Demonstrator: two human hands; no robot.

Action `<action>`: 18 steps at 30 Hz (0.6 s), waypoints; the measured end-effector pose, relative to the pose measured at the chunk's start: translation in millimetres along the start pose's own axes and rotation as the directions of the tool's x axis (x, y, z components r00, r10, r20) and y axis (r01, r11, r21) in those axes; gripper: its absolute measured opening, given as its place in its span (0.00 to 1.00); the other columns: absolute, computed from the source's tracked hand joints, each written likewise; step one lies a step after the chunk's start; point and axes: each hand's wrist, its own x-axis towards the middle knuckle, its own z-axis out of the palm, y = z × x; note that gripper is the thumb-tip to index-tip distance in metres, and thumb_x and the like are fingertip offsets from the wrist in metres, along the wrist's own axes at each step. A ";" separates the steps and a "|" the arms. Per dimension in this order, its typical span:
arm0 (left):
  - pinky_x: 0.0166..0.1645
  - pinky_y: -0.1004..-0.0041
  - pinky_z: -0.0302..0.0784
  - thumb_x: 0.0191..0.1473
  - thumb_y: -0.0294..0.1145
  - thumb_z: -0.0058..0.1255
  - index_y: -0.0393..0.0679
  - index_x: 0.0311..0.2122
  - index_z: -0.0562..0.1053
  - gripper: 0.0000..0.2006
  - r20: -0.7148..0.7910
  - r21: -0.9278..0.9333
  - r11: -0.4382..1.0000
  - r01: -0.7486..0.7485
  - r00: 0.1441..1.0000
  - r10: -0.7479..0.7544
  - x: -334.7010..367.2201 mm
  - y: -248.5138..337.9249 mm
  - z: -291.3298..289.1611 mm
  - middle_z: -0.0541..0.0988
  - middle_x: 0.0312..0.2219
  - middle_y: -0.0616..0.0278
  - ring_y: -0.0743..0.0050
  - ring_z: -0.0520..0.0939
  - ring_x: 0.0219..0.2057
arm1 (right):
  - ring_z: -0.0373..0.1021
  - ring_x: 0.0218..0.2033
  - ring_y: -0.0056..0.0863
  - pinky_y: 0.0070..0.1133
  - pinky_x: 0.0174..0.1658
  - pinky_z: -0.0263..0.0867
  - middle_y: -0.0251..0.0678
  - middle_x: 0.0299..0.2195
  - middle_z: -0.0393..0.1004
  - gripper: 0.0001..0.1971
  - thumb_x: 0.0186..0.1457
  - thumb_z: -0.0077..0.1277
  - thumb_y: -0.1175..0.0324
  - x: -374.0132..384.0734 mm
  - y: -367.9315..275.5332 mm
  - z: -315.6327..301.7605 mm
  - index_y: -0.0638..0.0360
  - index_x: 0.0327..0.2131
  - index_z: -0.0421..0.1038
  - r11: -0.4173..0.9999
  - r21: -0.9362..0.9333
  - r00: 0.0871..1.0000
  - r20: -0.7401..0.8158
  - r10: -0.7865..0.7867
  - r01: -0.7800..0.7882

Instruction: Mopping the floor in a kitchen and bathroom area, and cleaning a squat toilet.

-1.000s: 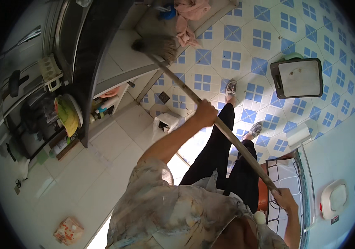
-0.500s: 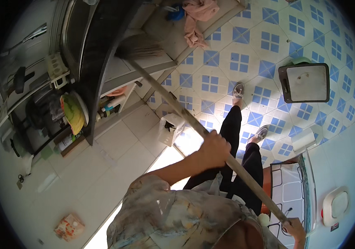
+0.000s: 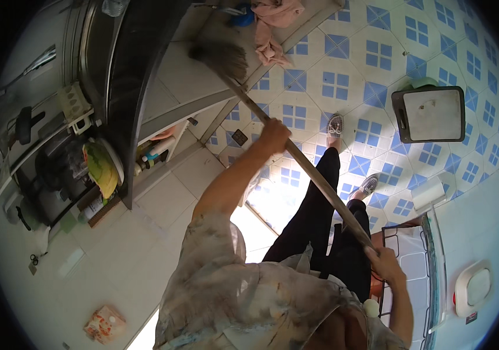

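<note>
A broom with a long wooden handle (image 3: 324,184) slants across the middle of the view. Its grey bristle head (image 3: 226,59) is at the far end, over the tiled recess beside the dark cabinet panel (image 3: 138,87). My left hand (image 3: 276,135) is closed round the handle's upper-middle stretch, arm reaching forward. My right hand (image 3: 385,262) is wrapped round the handle near its near end, close to my body. Whether the bristles touch the surface below them, I cannot tell. A pink cloth (image 3: 270,44) lies just right of the bristles.
On the blue-and-white tiled floor (image 3: 334,86) lies a dark-rimmed rectangular board (image 3: 433,115). My feet in checked shoes (image 3: 335,125) stand left of it. Shelves at left hold a cut watermelon (image 3: 100,169) and kitchenware. A white-topped table (image 3: 404,251) is at right.
The broom head has shifted right, away from the dark panel toward the pink cloth. Both my hands have moved forward and left, and my left arm is stretched out further.
</note>
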 end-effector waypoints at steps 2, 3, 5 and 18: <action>0.41 0.61 0.71 0.29 0.31 0.61 0.47 0.20 0.77 0.07 -0.076 -0.101 0.994 -0.028 0.997 0.020 -12.6 55.5 -25.0 0.78 0.22 0.58 0.57 0.79 0.30 | 0.64 0.19 0.26 0.29 0.27 0.61 0.41 0.14 0.66 0.27 0.55 0.47 0.48 -39.7 31.0 -24.0 0.70 0.24 0.72 0.998 0.041 0.999 -0.001 0.054 -0.054; 0.41 0.60 0.71 0.29 0.30 0.60 0.46 0.20 0.76 0.07 -0.117 -0.141 0.990 -0.029 0.993 0.012 -22.2 80.4 -38.5 0.78 0.21 0.58 0.56 0.78 0.29 | 0.62 0.18 0.24 0.29 0.25 0.60 0.38 0.13 0.64 0.25 0.53 0.48 0.50 -53.6 62.6 -32.5 0.69 0.22 0.71 0.995 0.006 0.995 0.001 0.097 -0.097; 0.40 0.60 0.70 0.30 0.29 0.60 0.45 0.21 0.76 0.06 -0.132 -0.240 0.969 -0.061 0.991 0.030 -43.1 121.0 -71.8 0.77 0.21 0.57 0.57 0.78 0.30 | 0.60 0.16 0.21 0.27 0.21 0.58 0.35 0.11 0.62 0.21 0.49 0.49 0.54 -88.2 97.8 -45.2 0.67 0.20 0.70 0.994 -0.013 0.994 -0.019 0.112 -0.112; 0.33 0.66 0.63 0.29 0.34 0.60 0.47 0.16 0.67 0.11 -0.397 -0.352 0.920 -0.174 0.918 0.021 -152.4 215.7 -176.2 0.68 0.15 0.63 0.65 0.72 0.22 | 0.69 0.19 0.33 0.28 0.24 0.64 0.44 0.15 0.70 0.29 0.43 0.57 0.42 -211.8 231.6 -56.4 0.67 0.21 0.74 0.994 -0.078 0.996 0.042 0.085 -0.081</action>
